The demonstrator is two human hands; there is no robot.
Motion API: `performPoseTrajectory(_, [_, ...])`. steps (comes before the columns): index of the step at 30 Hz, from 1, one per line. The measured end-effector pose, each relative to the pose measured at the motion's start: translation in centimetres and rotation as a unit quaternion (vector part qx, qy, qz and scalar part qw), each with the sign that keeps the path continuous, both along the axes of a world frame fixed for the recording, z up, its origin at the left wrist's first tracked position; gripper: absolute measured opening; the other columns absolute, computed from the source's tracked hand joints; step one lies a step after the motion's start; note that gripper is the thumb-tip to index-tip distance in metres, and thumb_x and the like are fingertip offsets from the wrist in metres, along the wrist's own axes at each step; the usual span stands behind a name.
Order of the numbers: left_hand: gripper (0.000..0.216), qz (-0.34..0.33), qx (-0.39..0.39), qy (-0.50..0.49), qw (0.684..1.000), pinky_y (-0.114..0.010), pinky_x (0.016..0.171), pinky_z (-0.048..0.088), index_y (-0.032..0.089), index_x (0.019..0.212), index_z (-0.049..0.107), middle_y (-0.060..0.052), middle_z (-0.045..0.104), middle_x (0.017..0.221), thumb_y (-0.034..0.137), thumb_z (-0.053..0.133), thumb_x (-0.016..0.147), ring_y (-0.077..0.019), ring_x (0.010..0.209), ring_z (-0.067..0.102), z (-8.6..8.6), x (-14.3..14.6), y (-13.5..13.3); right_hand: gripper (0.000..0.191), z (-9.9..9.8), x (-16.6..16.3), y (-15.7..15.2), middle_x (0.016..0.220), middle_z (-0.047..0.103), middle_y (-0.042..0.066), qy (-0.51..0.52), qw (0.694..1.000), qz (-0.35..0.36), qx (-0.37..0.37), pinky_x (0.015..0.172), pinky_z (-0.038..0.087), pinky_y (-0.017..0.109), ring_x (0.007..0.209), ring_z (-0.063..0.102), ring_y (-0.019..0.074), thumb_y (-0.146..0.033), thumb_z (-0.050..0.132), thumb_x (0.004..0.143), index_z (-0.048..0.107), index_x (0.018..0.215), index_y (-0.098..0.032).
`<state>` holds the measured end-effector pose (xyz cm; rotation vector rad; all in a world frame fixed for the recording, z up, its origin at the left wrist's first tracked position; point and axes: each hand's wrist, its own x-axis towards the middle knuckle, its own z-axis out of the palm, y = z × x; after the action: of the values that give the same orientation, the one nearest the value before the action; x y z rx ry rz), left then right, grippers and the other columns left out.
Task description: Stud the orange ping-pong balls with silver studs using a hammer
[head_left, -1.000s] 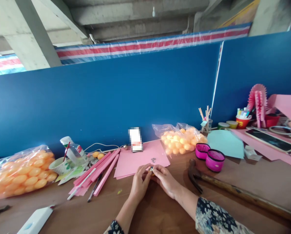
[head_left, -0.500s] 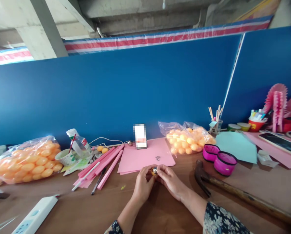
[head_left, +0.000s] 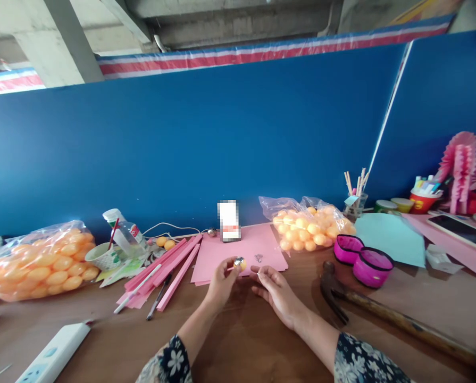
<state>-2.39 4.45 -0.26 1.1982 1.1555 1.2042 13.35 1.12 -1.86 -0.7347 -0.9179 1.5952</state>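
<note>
My left hand [head_left: 223, 276] pinches a small orange ball [head_left: 240, 263] with a shiny metal piece on it, lifted just above the table's pink paper sheet [head_left: 238, 252]. Beside it, my right hand [head_left: 273, 286] hovers over the wooden table [head_left: 102, 340] with fingers loosely curled and parted, and it holds nothing that I can see. A few tiny metal bits [head_left: 258, 258] lie on the pink paper just beyond the hands.
Bags of orange balls sit at left [head_left: 34, 266] and behind right [head_left: 309, 229]. Pink strips [head_left: 169, 271], a pen [head_left: 158, 298], a hammer [head_left: 385, 314], two magenta tape rolls [head_left: 361, 258], a power strip [head_left: 50, 356] and a paper cup [head_left: 102, 255] lie around. A blue partition [head_left: 206, 143] backs the table.
Both hands held the small ball together before. Now the left hand has lifted it alone and the right hand has come off it and opened slightly.
</note>
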Motion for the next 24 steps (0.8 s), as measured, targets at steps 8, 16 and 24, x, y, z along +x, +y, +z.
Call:
performPoseTrajectory(8, [0.037, 0.100, 0.041, 0.036, 0.993, -0.028, 0.067, 0.053, 0.012, 0.098, 0.057, -0.011, 0.063, 0.096, 0.039, 0.059, 0.073, -0.0161, 0.082, 0.062, 0.6, 1.8, 4.0, 0.006, 1.0, -1.2, -1.8, 0.066, 0.058, -0.002, -0.276, 0.938, 0.047, 0.204, 0.057, 0.040, 0.024, 0.059, 0.052, 0.0126, -0.018, 0.048, 0.081, 0.053, 0.079, -0.020])
performPoseTrajectory(16, [0.031, 0.189, 0.073, 0.138, 0.970, -0.028, 0.064, 0.049, 0.015, 0.095, 0.061, -0.009, 0.065, 0.089, 0.031, 0.063, 0.068, -0.0171, 0.073, 0.062, -0.1, 4.0, 6.6, 0.015, 1.1, -1.4, -2.5, 0.079, 0.064, 0.002, -0.369, 0.884, 0.031, 0.286, 0.068, 0.040, 0.024, 0.074, 0.056, 0.0158, -0.011, 0.052, 0.074, 0.063, 0.079, -0.020])
performPoseTrajectory(24, [0.027, 0.243, 0.065, 0.219, 0.943, -0.028, 0.067, 0.046, 0.016, 0.095, 0.062, -0.009, 0.067, 0.091, 0.027, 0.061, 0.070, -0.0176, 0.076, 0.062, -1.8, 3.7, 6.9, 0.009, 1.4, -2.0, -4.7, 0.073, 0.061, -0.001, -0.343, 0.876, 0.110, 0.320, 0.061, 0.038, 0.021, 0.067, 0.053, 0.0134, -0.015, 0.065, 0.066, 0.061, 0.072, -0.019])
